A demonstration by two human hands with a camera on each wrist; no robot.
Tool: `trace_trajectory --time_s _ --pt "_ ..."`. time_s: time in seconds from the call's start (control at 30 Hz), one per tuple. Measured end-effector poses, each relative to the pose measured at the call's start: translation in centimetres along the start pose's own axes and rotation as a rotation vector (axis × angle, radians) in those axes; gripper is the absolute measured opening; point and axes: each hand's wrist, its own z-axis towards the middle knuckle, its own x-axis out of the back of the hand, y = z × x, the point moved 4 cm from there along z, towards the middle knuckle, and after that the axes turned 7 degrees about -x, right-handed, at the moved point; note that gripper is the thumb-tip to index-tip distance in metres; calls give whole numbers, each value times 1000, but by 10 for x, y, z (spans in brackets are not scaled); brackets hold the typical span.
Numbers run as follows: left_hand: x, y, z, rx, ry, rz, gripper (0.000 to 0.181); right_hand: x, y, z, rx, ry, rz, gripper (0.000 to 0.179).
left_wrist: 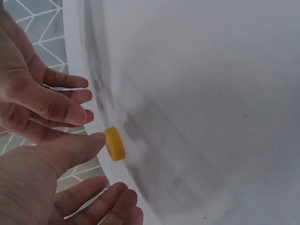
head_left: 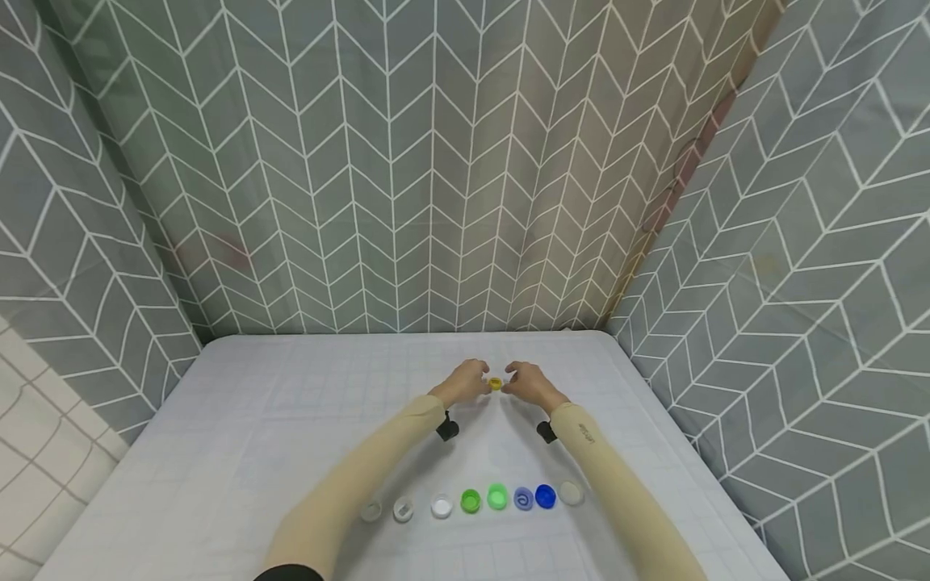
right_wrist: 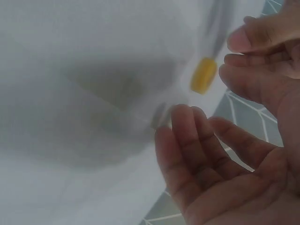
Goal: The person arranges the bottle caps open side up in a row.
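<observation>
A small yellow bottle cap point(head_left: 495, 383) lies on the white table between the two hands. My left hand point(head_left: 467, 382) is just left of it with loosely bent fingers; in the left wrist view its thumb point(left_wrist: 89, 145) overlaps the yellow cap's point(left_wrist: 115, 144) edge, and whether they touch I cannot tell. On the other side is my right hand point(head_left: 533, 384), its fingers point(right_wrist: 187, 154) spread and slightly bent. A gap shows between the right thumb and the yellow cap point(right_wrist: 204, 75) in the right wrist view. Neither hand grips anything.
Nearer the person runs a row of round caps: whitish ones at the left, such as a white cap point(head_left: 441, 507), then a green cap point(head_left: 471, 501), a light green cap point(head_left: 497, 496), a swirled blue cap point(head_left: 523, 499), a blue cap point(head_left: 546, 496) and a pale cap point(head_left: 571, 493). Patterned curtains point(head_left: 407, 202) surround the table.
</observation>
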Motion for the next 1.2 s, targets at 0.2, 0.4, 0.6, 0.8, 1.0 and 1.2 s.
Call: trace_trajectory --time_s 0.2,0.4,0.6,0.8,1.0,1.2 --pt "-5 -5 5 14 -10 76 38 -6 2 4 -40 -10 -28 47" --pt "-7 -5 6 -19 0 118 35 -11 1 6 -53 -2 -30 39" --pt "-6 -3 5 -80 34 115 27 -15 1 10 -41 21 -7 33" --pt "-9 -4 7 -92 56 127 23 -18 2 13 -15 35 10 27" --pt "-12 -6 7 -97 66 135 21 -22 6 15 -13 36 10 27" --pt "-13 -6 8 -104 74 125 20 -21 6 13 0 31 2 27"
